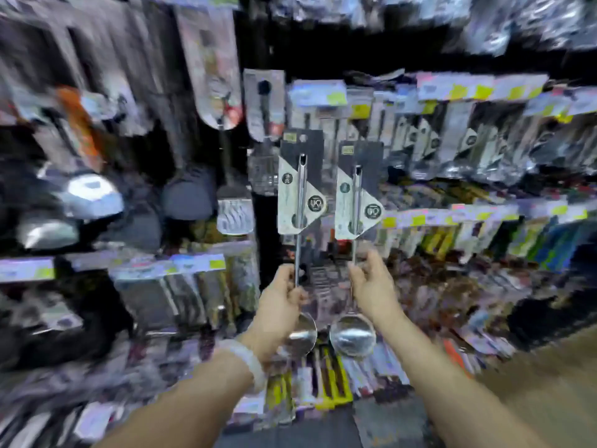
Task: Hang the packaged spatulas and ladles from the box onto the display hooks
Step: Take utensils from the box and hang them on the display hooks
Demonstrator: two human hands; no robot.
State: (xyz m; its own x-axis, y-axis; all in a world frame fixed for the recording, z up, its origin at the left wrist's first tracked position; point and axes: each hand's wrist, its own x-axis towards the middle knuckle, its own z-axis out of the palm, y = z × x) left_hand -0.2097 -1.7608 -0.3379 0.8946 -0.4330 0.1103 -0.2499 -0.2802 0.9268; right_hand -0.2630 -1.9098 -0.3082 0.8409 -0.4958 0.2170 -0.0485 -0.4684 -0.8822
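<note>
Two packaged steel ladles stand upright side by side in front of the display wall. My left hand grips the handle of the left ladle, whose bowl sits just below my fist. My right hand pinches the handle of the right ladle, its bowl hanging by my wrist. Each ladle carries a grey and dark card with a hang hole at the top. The cards' tops are level with a row of hanging packages. The hooks themselves are blurred. No box is in view.
Hanging kitchen tools fill the wall: dark spatulas and steel ladles at left, rows of carded utensils at right with yellow price tags. Lower shelves hold more packages. A brown floor shows at bottom right.
</note>
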